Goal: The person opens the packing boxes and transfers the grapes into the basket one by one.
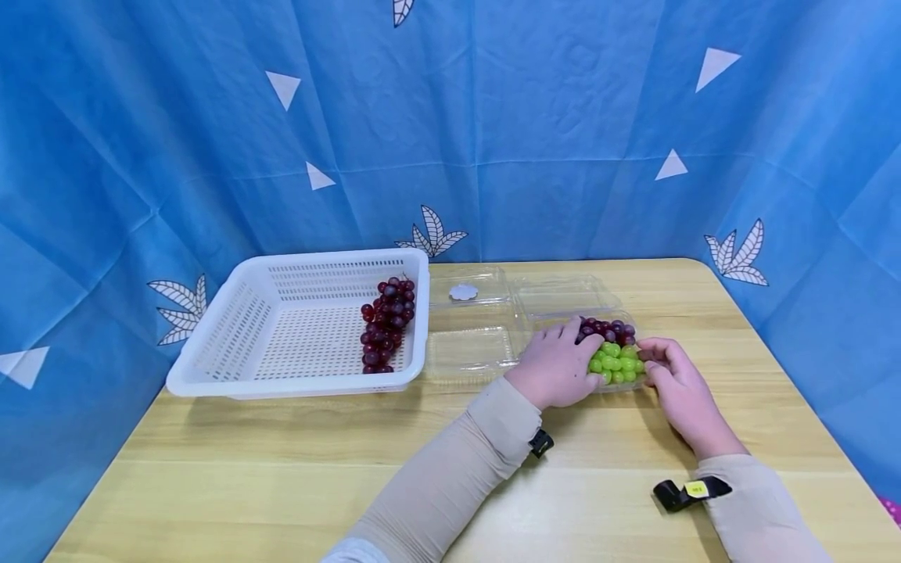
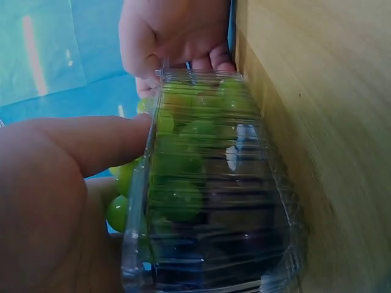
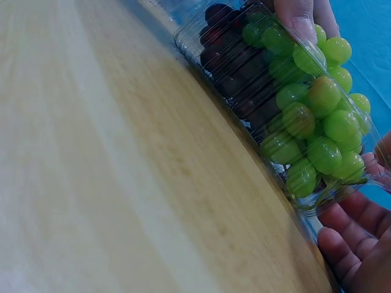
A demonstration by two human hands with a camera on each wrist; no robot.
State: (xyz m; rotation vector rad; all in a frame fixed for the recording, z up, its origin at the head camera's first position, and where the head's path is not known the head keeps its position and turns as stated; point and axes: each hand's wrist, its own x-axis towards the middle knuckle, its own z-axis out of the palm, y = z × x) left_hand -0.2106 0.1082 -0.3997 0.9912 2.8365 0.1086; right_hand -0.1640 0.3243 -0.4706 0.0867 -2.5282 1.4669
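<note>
A clear plastic box point(image 2: 214, 146) holds a bunch of green grapes point(image 1: 615, 363) at its near side and dark red grapes point(image 1: 607, 330) behind them. Some green grapes stand above its rim. My left hand point(image 1: 559, 367) lies over the left end, gripping the green grapes between thumb and fingers; its thumb point(image 2: 116, 141) touches the rim in the left wrist view. At the right end my right hand point(image 1: 683, 391) holds the box's edge, with its fingers point(image 3: 345, 235) curled below the rim. The left fingertips are partly hidden by grapes.
On the left a white slotted basket point(image 1: 299, 383) contains a bunch of dark red grapes point(image 1: 385, 324). Between basket and hands lies an open clear container point(image 1: 472, 344), with a pale label point(image 1: 463, 292) at its lid. A blue curtain point(image 1: 549, 117) hangs behind the wooden table point(image 1: 281, 485).
</note>
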